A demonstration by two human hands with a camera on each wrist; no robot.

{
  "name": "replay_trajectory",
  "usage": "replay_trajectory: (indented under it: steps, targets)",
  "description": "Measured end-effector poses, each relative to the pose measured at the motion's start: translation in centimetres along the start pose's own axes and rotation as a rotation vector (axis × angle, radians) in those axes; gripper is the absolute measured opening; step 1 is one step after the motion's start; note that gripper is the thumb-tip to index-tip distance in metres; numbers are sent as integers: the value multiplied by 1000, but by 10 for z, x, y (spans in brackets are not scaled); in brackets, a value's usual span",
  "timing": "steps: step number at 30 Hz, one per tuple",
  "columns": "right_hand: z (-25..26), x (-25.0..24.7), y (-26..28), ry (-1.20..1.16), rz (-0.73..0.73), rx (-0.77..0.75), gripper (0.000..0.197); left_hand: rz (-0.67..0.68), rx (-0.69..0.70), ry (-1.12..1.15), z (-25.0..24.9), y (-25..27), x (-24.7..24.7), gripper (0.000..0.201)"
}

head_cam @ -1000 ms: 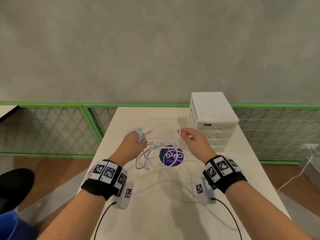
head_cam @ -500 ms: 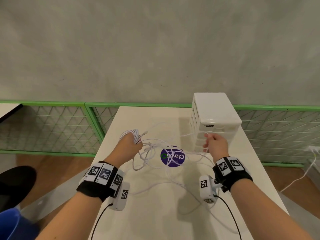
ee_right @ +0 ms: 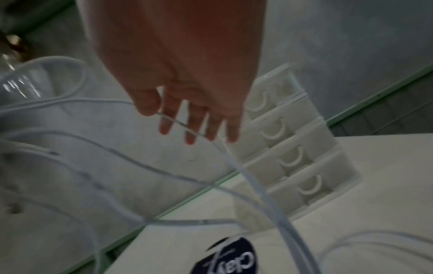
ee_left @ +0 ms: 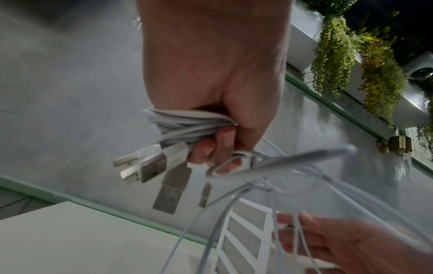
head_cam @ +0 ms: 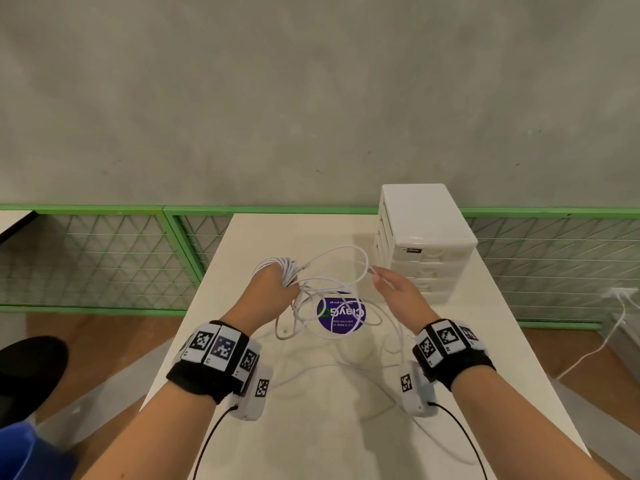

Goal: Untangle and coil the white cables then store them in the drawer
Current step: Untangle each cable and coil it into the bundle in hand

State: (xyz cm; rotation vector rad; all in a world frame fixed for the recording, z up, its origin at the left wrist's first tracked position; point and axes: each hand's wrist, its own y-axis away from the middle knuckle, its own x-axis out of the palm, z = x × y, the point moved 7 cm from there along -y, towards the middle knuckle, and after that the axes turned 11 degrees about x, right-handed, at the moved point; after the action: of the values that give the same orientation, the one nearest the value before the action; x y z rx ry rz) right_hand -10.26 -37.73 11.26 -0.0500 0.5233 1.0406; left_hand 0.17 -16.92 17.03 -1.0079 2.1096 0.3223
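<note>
My left hand (head_cam: pixel 273 285) is raised over the white table (head_cam: pixel 311 427), its fingers (ee_left: pixel 211 148) curled round a coiled bundle of white cable (head_cam: pixel 284 268) with several USB plugs (ee_left: pixel 150 166) sticking out. A loop (head_cam: pixel 346 251) arcs from the bundle to my right hand (head_cam: pixel 391 285). That hand pinches the white cable between its thumb (ee_right: pixel 145 105) and nearly straight fingers. More loose cable (head_cam: pixel 311 306) hangs tangled between the hands and trails on the table. The white drawer unit (head_cam: pixel 422 237) stands behind the right hand with all drawers closed.
A round purple sticker (head_cam: pixel 341 315) lies on the table under the tangle. A green mesh railing (head_cam: pixel 104 258) runs behind the table. A blue object (head_cam: pixel 20 452) sits at the lower left, and another white cord (head_cam: pixel 602 344) hangs at the far right.
My right hand has come back left from the drawer unit's front towards the left hand, carrying a cable loop. The left hand has kept its grip on the bundle.
</note>
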Motion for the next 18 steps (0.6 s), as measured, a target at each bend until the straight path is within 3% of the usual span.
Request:
replay_trajectory:
  steps: [2, 6, 11, 16, 18]
  targets:
    - [19, 16, 5, -43, 64, -104, 42, 18, 31, -17, -4, -2, 3, 40]
    - [50, 17, 13, 30, -1, -312, 47, 58, 7, -28, 5, 1, 7, 37]
    - [48, 20, 8, -76, 97, -144, 14, 82, -34, -22, 13, 8, 11, 24]
    - [8, -52, -2, -114, -446, 7, 24, 41, -115, -7, 26, 15, -2, 15]
    - [-12, -62, -7, -45, -470, 125, 28, 30, -146, 5, 30, 17, -5, 14]
